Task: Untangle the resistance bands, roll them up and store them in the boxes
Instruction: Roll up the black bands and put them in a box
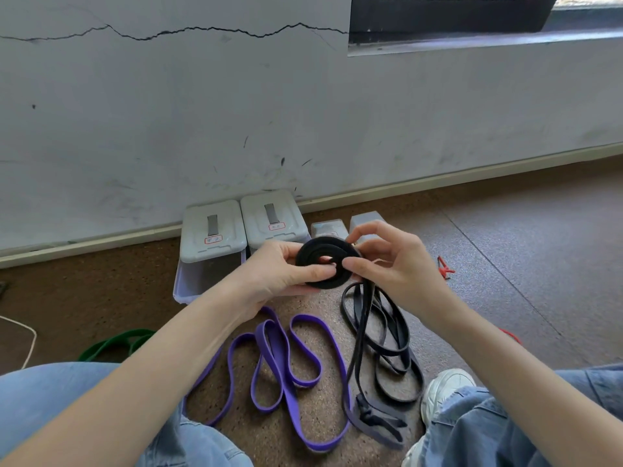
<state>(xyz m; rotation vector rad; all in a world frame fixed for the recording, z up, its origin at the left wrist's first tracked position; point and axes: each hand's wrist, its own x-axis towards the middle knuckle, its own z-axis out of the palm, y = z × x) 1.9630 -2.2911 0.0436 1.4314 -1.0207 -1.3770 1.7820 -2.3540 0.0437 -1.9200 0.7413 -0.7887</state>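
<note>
A black resistance band [325, 254] is partly wound into a flat coil held up in front of me. My left hand [281, 271] pinches the coil's lower left side, thumb on its face. My right hand [391, 261] grips the coil's right edge with thumb and fingers. The band's loose length [381, 335] hangs from the coil and lies in loops on the floor. A purple band [290, 362] lies in loose loops on the floor below my hands. Several white lidded boxes [212, 230] stand against the wall behind the coil.
A green band [114, 342] lies at the left by my knee, with a white cord [30, 335] beyond it. A small red clip [445, 267] rests on the brown floor at the right. My jeans-clad legs and a white shoe [445, 389] frame the bands.
</note>
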